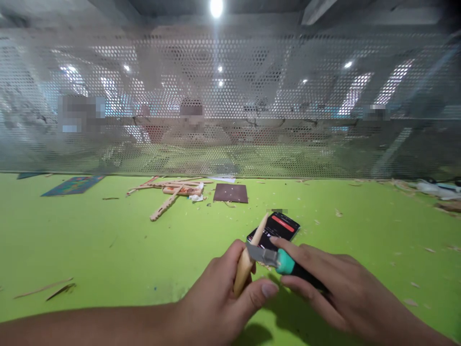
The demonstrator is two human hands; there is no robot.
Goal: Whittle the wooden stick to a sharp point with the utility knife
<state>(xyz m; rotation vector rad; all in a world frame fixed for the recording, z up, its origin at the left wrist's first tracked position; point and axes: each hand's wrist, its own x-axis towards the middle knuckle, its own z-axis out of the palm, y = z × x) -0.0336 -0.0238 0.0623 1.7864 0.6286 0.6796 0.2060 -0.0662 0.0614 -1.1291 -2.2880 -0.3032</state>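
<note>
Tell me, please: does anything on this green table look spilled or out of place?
Yes. Loose pale shavings are scattered across the table, more on the right side. The phone also seems oddly placed: it lies lit just beyond the knife, apparently close to its bare blade.

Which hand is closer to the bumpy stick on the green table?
Left. The left hand, gripping pale wood, is nearer, below and right of the bumpy stick in view. The right hand, holding a knife, is farther right.

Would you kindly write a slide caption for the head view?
Left hand grips a tapered wooden stick; right hand holds a knife, blade across the wood.
</note>
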